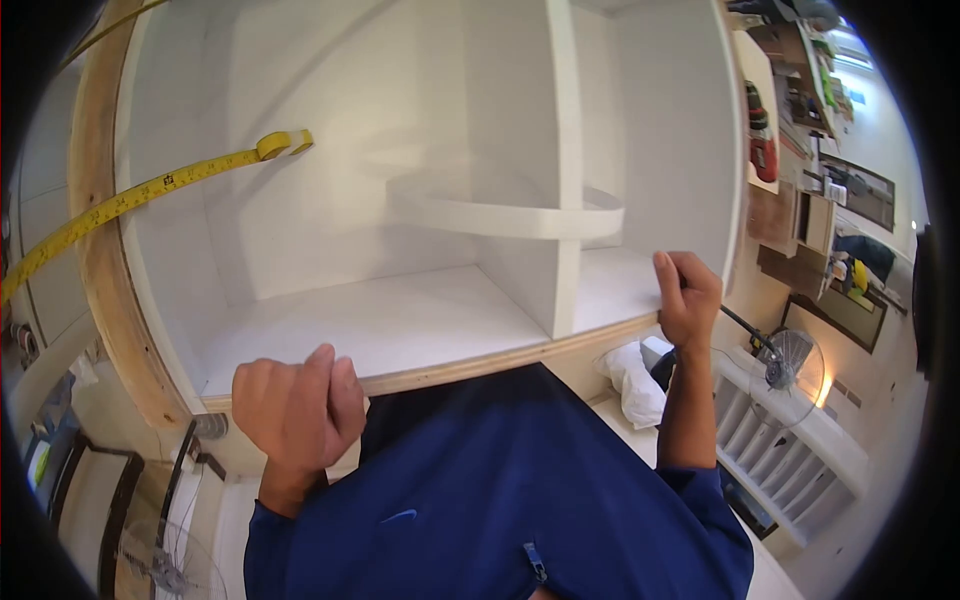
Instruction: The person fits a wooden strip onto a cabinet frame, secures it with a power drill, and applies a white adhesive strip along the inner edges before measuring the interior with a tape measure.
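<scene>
The left hand (298,408) is curled into a fist just below the cabinet (470,364) front edge; I cannot tell whether it holds anything. The right hand (688,298) grips the cabinet's right corner, fingers wrapped. A tape (150,188) stretches across the cabinet's left side.

The left hand (295,410) is curled into a loose fist just below the pale plywood edge (470,365). The right hand (688,298) is closed at that edge's right end, forearm upright.
</scene>
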`<state>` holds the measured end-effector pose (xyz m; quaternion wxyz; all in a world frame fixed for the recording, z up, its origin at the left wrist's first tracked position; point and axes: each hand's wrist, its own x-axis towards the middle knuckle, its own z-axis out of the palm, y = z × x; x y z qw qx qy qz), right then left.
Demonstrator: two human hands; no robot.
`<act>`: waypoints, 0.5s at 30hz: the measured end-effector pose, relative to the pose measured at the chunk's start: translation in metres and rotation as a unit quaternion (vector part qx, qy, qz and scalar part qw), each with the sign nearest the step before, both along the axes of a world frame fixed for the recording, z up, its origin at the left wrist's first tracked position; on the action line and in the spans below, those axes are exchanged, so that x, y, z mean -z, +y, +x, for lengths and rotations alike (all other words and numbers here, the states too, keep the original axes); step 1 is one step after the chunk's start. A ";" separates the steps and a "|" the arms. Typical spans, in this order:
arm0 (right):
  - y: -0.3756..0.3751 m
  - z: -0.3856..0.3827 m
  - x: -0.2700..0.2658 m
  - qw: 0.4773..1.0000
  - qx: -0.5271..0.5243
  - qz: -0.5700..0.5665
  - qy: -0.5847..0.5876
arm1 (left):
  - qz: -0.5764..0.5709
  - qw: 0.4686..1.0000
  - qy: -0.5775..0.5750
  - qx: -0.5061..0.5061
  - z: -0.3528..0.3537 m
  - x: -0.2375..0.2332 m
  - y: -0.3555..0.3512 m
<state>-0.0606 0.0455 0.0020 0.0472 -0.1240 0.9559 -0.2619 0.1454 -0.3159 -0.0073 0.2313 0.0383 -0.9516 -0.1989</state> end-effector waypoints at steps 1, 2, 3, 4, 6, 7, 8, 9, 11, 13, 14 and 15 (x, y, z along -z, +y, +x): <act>-0.001 0.000 0.000 1.000 0.002 0.002 0.004 | 0.000 1.000 0.018 -0.002 -0.002 0.002 0.001; -0.001 0.000 0.000 1.000 0.004 0.002 0.007 | -0.001 0.999 0.036 -0.005 -0.003 0.005 0.001; -0.002 0.000 0.000 1.000 0.006 0.001 0.010 | -0.003 0.999 0.053 -0.007 -0.003 0.007 0.001; -0.002 0.000 -0.001 1.000 0.005 0.005 0.015 | -0.002 0.998 0.066 -0.008 -0.004 0.009 0.002; -0.001 0.001 -0.001 1.000 0.000 0.008 0.024 | -0.005 0.996 0.093 -0.012 -0.006 0.011 0.003; 0.001 0.002 0.002 0.999 0.002 -0.002 0.034 | -0.001 0.995 0.097 -0.010 -0.006 0.012 0.003; 0.002 0.003 0.003 0.999 0.002 -0.018 0.046 | 0.001 0.995 0.101 -0.007 -0.006 0.012 0.003; 0.002 0.005 0.005 0.998 0.001 -0.035 0.057 | 0.003 0.995 0.104 -0.006 -0.005 0.012 0.003; 0.003 0.007 0.007 0.994 -0.003 -0.067 0.082 | 0.037 0.996 0.083 -0.005 -0.002 0.014 0.003; 0.006 0.007 0.008 0.989 -0.010 -0.096 0.109 | 0.043 0.996 0.080 -0.003 0.000 0.000 0.012; 0.009 0.005 0.010 0.983 -0.017 -0.144 0.112 | 0.032 0.996 0.087 0.001 -0.001 -0.009 0.020; 0.012 0.005 0.012 0.975 -0.026 -0.191 0.112 | 0.022 0.996 0.092 0.005 -0.001 -0.017 0.030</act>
